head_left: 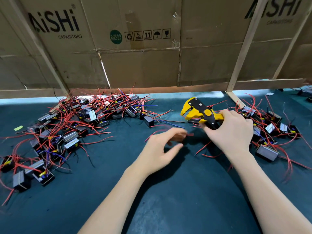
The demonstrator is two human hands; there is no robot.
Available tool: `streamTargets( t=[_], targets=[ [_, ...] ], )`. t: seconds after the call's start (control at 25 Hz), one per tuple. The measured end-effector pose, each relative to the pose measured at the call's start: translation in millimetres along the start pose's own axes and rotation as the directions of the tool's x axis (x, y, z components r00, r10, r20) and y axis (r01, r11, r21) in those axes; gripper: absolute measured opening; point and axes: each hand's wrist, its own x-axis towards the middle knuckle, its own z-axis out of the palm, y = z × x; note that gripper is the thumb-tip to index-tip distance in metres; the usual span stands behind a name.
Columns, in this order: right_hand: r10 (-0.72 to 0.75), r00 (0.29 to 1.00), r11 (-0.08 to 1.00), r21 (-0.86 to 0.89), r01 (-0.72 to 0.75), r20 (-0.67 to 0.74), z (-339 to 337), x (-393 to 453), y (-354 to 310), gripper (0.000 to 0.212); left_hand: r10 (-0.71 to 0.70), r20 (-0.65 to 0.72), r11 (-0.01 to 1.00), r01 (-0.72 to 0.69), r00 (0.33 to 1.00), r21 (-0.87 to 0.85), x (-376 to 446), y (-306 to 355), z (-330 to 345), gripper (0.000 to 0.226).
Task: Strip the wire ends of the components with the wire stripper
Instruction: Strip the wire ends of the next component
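My right hand [231, 130] grips the handles of a yellow and black wire stripper [197, 112], held above the mat with its jaws pointing left. My left hand [162, 147] hovers blurred over the mat centre, fingers spread and relaxed, with a red wire [190, 134] just at its fingertips; contact is unclear. A large heap of black components with red wires [81, 122] lies to the left. A smaller heap of the same components [270, 129] lies to the right, behind my right hand.
The dark green mat [152, 191] covers the table. A cardboard wall on a wooden frame [143, 48] stands along the far edge. One lone component [149, 121] with blue and red wires lies between the heaps. A small yellow-green tag [18, 128] lies far left.
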Motion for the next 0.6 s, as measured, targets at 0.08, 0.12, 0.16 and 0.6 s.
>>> streamTargets(
  t=[0.08, 0.12, 0.16, 0.6],
  targets=[
    [0.031, 0.999, 0.999, 0.039, -0.030, -0.014, -1.5, 2.1, 3.0, 0.050, -0.045, 0.028, 0.999, 0.045, 0.999, -0.020, 1.0, 2.2, 1.7, 0.059],
    [0.041, 0.999, 0.998, 0.055, -0.040, -0.027, -2.0, 3.1, 3.6, 0.049, -0.055, -0.041, 0.998, 0.056, 0.998, 0.042, 2.0, -1.1, -2.3, 0.062],
    [0.050, 0.998, 0.996, 0.071, -0.047, -0.045, -2.6, 3.4, 4.2, 0.048, -0.056, -0.155, 0.991, 0.074, 0.986, 0.113, 2.7, -5.5, -9.2, 0.060],
    [-0.476, 0.825, 0.830, 0.464, 0.309, 0.304, -4.3, -10.7, -16.9, 0.041, -0.541, -0.800, 0.379, 0.924, 0.259, 0.043, -40.7, -68.6, -107.7, 0.038]
  ],
)
